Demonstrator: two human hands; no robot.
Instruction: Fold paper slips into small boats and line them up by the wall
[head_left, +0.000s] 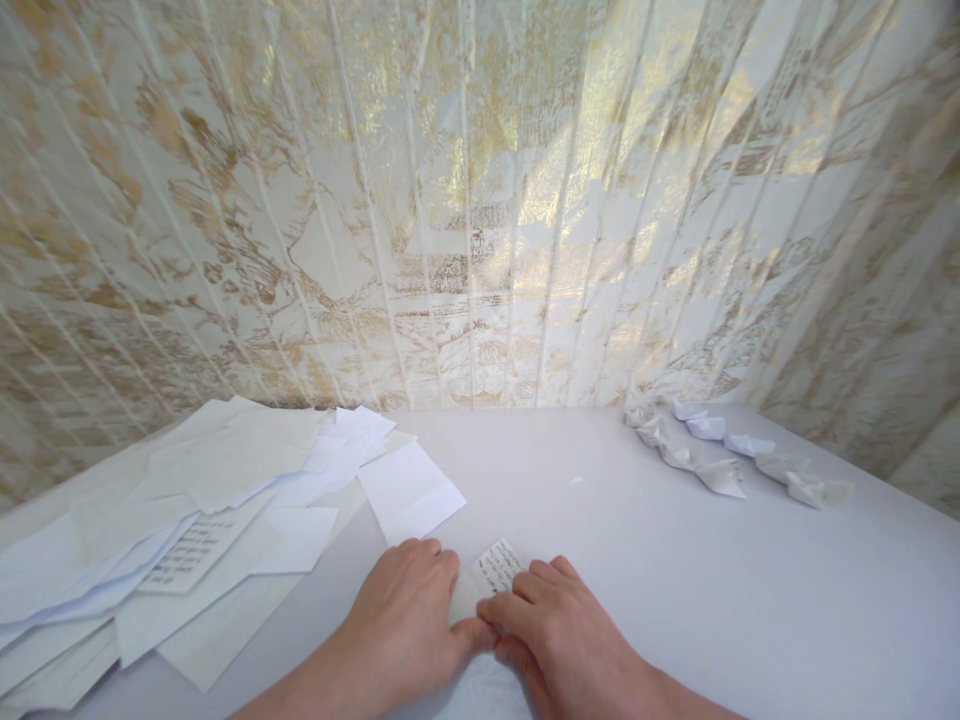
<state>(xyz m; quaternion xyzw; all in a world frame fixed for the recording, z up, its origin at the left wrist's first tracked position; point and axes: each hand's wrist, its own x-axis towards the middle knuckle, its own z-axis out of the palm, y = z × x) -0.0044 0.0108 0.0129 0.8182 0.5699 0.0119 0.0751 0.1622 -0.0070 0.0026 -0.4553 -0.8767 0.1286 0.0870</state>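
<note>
A sheet of paper [498, 566] with lines of writing lies on the white table at the near middle, partly covered by both hands. My left hand [411, 620] presses on its left side, thumb pointing inward. From the right, my right hand [559, 625] has its fingers bent and pressed together on the paper, close to the left thumb. The two hands nearly meet over the sheet. A paler part of it shows below the thumbs. How the paper is folded beneath my fingers is hidden.
Loose paper sheets [225, 460] are heaped at the left, one with writing. A white sheet [412, 492] lies at the heap's right edge. Two rows of folded paper boats [679, 452] stand at the back right. A tiny paper scrap [577, 479] lies mid-table, before a patterned curtain [465, 200].
</note>
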